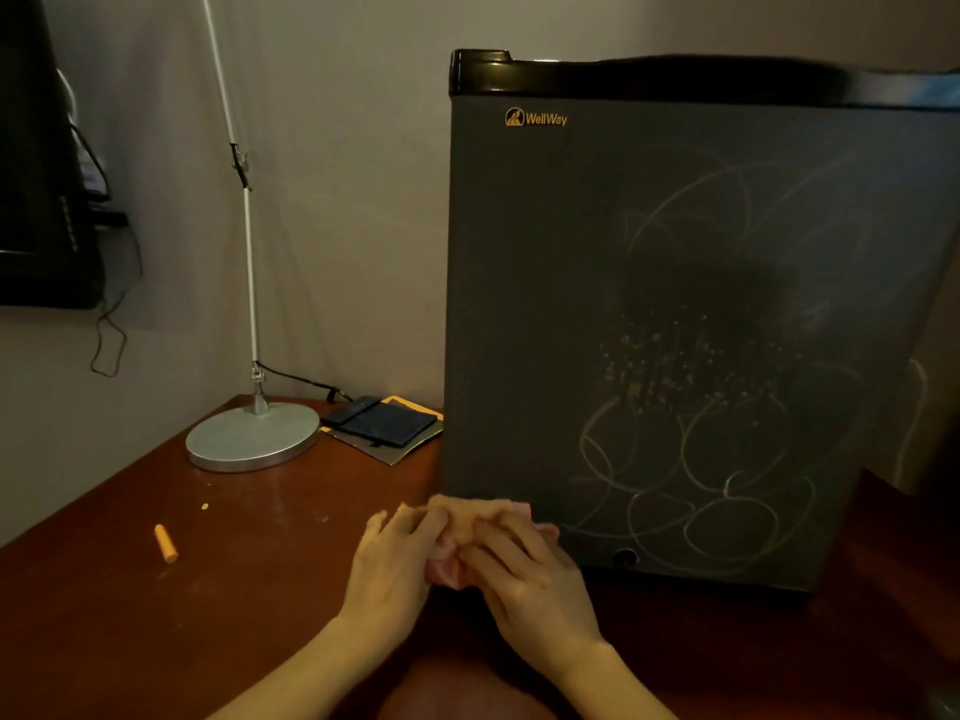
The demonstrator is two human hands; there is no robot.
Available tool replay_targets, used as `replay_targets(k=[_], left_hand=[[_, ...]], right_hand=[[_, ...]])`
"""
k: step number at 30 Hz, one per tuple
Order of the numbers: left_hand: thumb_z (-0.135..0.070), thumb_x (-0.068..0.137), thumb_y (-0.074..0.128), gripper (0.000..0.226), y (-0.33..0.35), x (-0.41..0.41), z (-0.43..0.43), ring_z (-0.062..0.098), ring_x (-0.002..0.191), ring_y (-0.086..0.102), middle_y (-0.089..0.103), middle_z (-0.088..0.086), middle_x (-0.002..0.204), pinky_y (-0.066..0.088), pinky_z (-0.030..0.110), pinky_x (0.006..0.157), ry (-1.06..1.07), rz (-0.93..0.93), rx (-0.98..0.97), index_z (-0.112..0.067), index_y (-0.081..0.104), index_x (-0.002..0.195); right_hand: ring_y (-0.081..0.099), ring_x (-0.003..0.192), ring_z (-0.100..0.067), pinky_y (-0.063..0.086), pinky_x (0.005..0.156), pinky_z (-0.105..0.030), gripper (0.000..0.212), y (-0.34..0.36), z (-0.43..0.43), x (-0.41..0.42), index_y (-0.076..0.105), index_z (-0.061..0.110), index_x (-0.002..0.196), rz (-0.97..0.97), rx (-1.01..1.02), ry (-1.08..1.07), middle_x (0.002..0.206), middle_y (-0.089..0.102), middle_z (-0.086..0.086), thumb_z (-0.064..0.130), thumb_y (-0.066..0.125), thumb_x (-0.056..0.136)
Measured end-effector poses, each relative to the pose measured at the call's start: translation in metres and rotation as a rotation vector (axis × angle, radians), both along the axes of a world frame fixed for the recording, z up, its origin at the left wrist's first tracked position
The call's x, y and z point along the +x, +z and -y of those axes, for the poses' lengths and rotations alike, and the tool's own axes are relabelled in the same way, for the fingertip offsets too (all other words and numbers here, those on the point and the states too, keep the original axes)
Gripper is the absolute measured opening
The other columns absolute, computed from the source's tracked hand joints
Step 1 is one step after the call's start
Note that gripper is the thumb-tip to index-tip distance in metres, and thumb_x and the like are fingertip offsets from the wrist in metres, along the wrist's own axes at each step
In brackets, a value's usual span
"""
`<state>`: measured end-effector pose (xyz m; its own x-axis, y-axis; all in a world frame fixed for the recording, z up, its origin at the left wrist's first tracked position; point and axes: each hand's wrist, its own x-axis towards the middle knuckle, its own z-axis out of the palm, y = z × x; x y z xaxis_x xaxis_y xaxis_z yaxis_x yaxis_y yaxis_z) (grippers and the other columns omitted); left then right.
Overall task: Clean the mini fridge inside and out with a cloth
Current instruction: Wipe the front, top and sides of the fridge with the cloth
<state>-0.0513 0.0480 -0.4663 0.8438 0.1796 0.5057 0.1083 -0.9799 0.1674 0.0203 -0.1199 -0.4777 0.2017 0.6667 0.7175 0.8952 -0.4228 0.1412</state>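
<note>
A dark grey mini fridge (pixel 675 283) with a black top stands on the wooden table, its door closed. Pale chalk scribbles and specks cover the door's lower and right parts. A bunched pink cloth (pixel 470 517) lies on the table just in front of the fridge's lower left corner. My left hand (pixel 395 558) grips the cloth's left side with curled fingers. My right hand (pixel 524 569) lies over the cloth's right side, fingers bent onto it. Much of the cloth is hidden under both hands.
A silver desk lamp (pixel 253 433) stands at the back left of the table (pixel 156 615), with a dark notebook (pixel 382 422) beside it. An orange chalk stick (pixel 165 543) lies at the left. A dark screen (pixel 36 174) hangs on the left wall.
</note>
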Motion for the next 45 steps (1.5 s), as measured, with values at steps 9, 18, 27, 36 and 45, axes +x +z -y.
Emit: replay_targets(k=[9,18,27,36,45], left_hand=[[-0.022,0.095,0.047,0.024,0.001,-0.005,-0.005,0.019,0.097,0.058,0.059,0.000,0.107,0.039,0.023,0.074,-0.157,-0.052,0.067,-0.022,0.053,0.119],[-0.016,0.090,0.048,0.045,0.010,-0.018,0.005,0.022,0.105,0.058,0.060,0.000,0.115,0.045,0.032,0.088,-0.104,-0.218,0.151,-0.026,0.038,0.133],[-0.033,0.025,0.086,0.081,0.005,-0.044,0.031,0.010,0.054,0.063,0.063,-0.006,0.066,0.044,0.021,0.046,-0.096,-0.157,0.178,-0.037,0.047,0.097],[-0.027,0.054,0.087,0.065,0.118,-0.032,0.062,0.021,0.083,0.064,0.065,0.000,0.097,0.053,0.035,0.065,-0.143,0.246,0.332,-0.028,0.054,0.109],[-0.022,0.071,0.080,0.055,0.284,-0.007,0.091,0.032,0.093,0.061,0.059,0.013,0.115,0.048,0.040,0.070,-0.151,0.627,0.476,-0.022,0.049,0.117]], right_hand=[[0.046,0.116,-0.014,0.054,0.060,-0.033,0.031,-0.010,-0.007,-0.008,0.058,0.038,0.109,-0.369,-0.071,-0.057,0.116,0.054,0.018,0.025,0.063,0.081],[0.039,0.123,-0.023,0.041,0.098,-0.040,0.049,0.015,-0.001,-0.025,0.056,0.033,0.121,-0.601,-0.223,-0.173,0.133,0.047,0.008,0.004,0.053,0.081],[0.022,0.134,-0.026,0.039,0.100,-0.047,0.046,0.025,0.026,-0.052,0.044,0.025,0.125,-0.547,-0.307,-0.197,0.146,0.028,0.004,-0.001,0.049,0.086],[0.049,0.103,-0.018,0.052,0.077,-0.028,0.070,0.120,0.070,-0.037,0.048,0.031,0.114,-0.118,0.191,-0.054,0.114,0.053,0.004,0.001,0.077,0.057],[0.048,0.109,-0.029,0.052,0.082,-0.039,0.049,0.288,0.101,-0.021,0.045,0.025,0.112,0.213,0.320,-0.054,0.123,0.052,-0.009,0.000,0.068,0.077]])
